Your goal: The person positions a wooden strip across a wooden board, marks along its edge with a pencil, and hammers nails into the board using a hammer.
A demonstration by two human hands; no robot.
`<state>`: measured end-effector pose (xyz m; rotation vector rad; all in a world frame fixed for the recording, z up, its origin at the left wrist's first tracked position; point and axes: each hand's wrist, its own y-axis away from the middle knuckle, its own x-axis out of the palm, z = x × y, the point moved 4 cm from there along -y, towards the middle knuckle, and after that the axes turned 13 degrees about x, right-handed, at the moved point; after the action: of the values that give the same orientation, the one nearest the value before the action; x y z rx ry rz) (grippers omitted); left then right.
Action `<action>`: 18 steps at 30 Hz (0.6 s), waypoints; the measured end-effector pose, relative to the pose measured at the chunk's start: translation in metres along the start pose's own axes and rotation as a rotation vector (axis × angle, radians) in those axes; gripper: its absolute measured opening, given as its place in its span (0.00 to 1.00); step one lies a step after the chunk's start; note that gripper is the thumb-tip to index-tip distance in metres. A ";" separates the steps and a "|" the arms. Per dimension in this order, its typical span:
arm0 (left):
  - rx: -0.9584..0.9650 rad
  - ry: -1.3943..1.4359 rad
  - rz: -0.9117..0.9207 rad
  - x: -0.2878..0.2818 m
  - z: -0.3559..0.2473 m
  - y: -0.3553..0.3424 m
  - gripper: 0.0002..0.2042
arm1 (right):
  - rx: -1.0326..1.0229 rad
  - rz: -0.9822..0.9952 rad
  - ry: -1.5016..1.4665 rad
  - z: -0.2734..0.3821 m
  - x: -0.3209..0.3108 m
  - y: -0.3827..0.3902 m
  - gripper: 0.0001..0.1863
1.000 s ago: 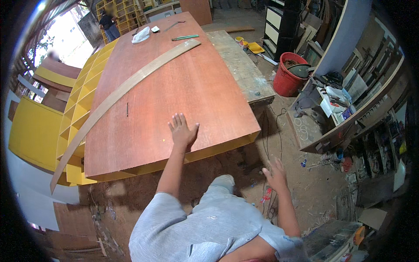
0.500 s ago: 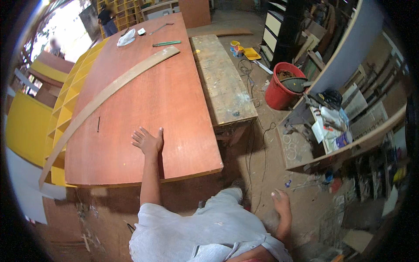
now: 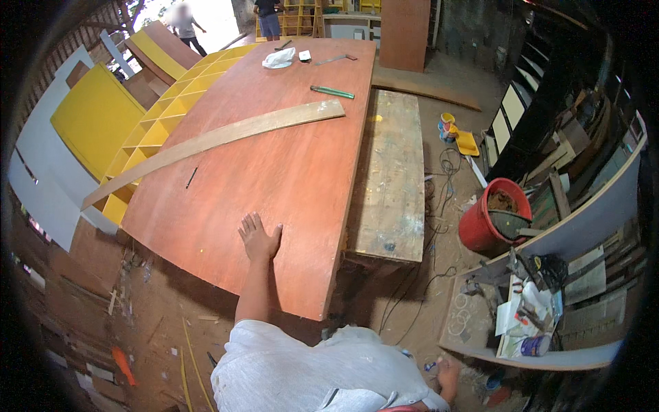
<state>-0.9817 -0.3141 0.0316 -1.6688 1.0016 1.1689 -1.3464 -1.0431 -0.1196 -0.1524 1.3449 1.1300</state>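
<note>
Left hand (image 3: pixel 259 240) spread flat on reddish plywood panel (image 3: pixel 302 178), 1 wooden plank (image 3: pixel 233 134) beyond. Right hand (image 3: pixel 448 371) low (can't tell finger pose).

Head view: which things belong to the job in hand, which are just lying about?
Likely in the job:
- panel, under the left hand
- plank, lying across it
- yellow grid, alongside

Probably just lying about:
- red bucket
- yellow tray
- white bag
</note>
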 end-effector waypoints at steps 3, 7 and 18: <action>-0.011 -0.011 -0.008 0.001 -0.003 -0.004 0.51 | 0.022 0.091 0.139 -0.067 0.029 -0.029 0.24; -0.057 -0.034 -0.036 0.006 0.001 0.001 0.48 | 0.046 0.182 0.151 -0.091 0.025 -0.064 0.21; -0.365 -0.109 -0.021 0.014 -0.043 0.050 0.46 | -0.414 0.228 0.491 -0.181 0.010 -0.224 0.16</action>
<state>-1.0119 -0.3721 0.0172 -1.8651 0.7311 1.4785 -1.3133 -1.2709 -0.2935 -0.6238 1.5645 1.6290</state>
